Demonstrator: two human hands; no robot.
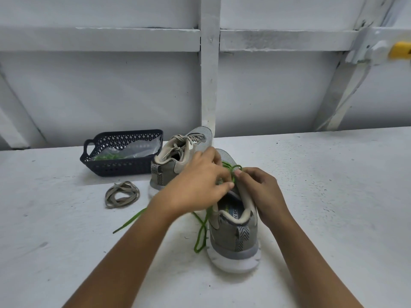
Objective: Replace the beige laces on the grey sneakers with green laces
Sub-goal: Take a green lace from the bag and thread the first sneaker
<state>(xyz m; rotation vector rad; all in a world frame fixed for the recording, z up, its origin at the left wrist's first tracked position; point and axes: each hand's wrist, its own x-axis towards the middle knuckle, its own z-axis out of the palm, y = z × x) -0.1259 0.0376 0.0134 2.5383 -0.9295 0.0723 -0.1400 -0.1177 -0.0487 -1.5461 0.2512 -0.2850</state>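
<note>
At bottom centre of the frame, the nearer grey sneaker stands upright, heel toward the camera and toe pointing away, so its long axis runs up-frame. Green lace is partly threaded; loose lengths spill off the shoe's left side, one loop hanging by the heel, one end trailing lower left across the table. Both hands meet over the eyelet rows just past the tongue. Right hand has fingers curled, thumb and forefinger pinching a green loop at the top of the lacing. Left hand reaches in from the left, fingers bunched, thumb pressed toward them, apparently pinching the lace too; exact contact hidden. The slack lies left and near of the fingers, so the left hand is closer to it for the next pull-through. Further back, left of centre, the removed beige lace lies coiled. Behind it sits the second sneaker, beige laces on, touching the near shoe's toe area. A dark basket just left holds a clear bag with more green. White painted table, white panelled wall behind.
</note>
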